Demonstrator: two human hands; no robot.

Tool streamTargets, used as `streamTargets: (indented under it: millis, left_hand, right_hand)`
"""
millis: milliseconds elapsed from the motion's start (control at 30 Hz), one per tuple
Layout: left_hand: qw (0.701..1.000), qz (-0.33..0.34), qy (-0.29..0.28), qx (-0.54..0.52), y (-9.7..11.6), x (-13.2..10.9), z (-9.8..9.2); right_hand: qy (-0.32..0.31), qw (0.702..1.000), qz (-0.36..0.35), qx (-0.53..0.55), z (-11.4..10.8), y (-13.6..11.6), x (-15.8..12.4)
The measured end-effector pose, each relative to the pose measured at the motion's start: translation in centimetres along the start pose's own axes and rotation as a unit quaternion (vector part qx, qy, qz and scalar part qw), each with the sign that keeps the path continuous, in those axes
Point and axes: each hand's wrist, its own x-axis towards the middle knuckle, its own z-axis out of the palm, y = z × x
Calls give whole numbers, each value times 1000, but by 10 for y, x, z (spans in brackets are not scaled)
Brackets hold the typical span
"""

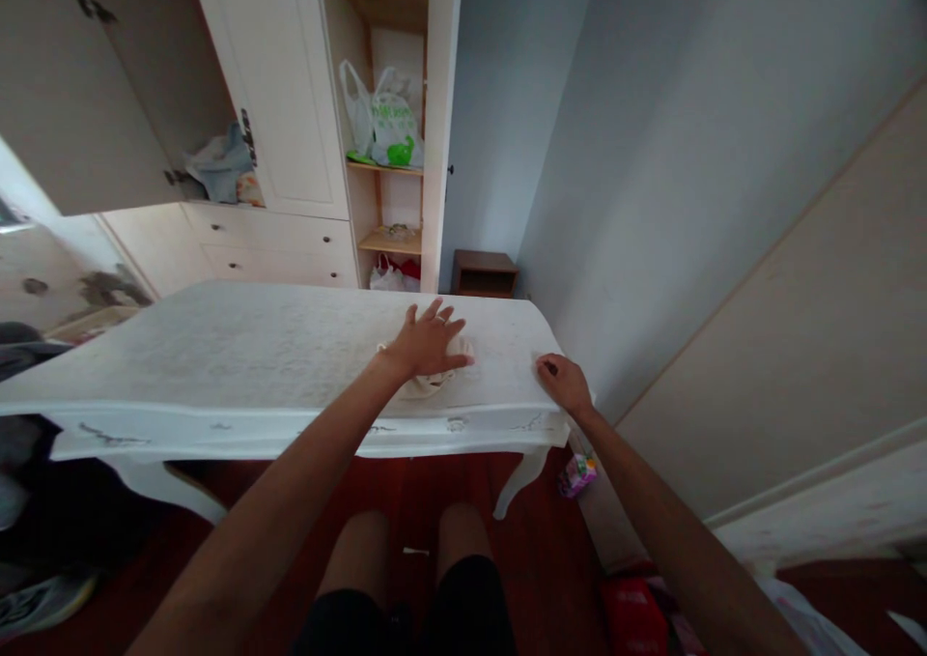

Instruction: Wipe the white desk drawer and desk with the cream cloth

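My left hand [429, 341] lies with its fingers spread over a cream, soft-looking cloth item [421, 386] on the white table [238, 347]. A ring shows on one finger. The hand hides much of the item, so its exact kind is unclear. Toward the table's right end, my right hand [566, 383] rests with its fingers curled into a loose fist, and nothing shows in it. A gap separates it from the cream item.
Behind the table stands a white wardrobe [290, 86] with a door ajar and clothes [224, 165] inside. Its open shelves hold plastic bags [395, 125]. A small brown cabinet [485, 262] sits in the corner. On the floor are a pink carton [577, 475] and a red bag [633, 617].
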Motion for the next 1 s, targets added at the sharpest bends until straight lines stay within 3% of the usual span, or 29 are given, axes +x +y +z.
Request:
streamTargets:
  millis: [67,133,333,533,800,900,1000]
  left_hand:
    - [996,-20,-89,-19,-3,2,7]
    - [992,-29,-114,-35,-9,0,14]
    - [998,-26,-50,-15,-29,-6,31]
    - [1000,25,3,-2,-41,-6,44]
    - [994,50,53,-77,-62,-17,43]
    - [982,63,120,-133,-79,-31,37]
    - [964,-22,204,-168,-101,-54,32]
  right_hand:
    - [-1,1000,-2,2,0,0,0]
    - [1,1000,-3,1,-1,0,0]
    - [1,1000,0,3,-2,-2,-1]
    - [2,1000,0,8,-3,-2,0]
    - [7,1000,8,-9,0,2,2]
    - [7,1000,9,-19,0,3,3]
    - [14,999,15,-26,0,3,3]
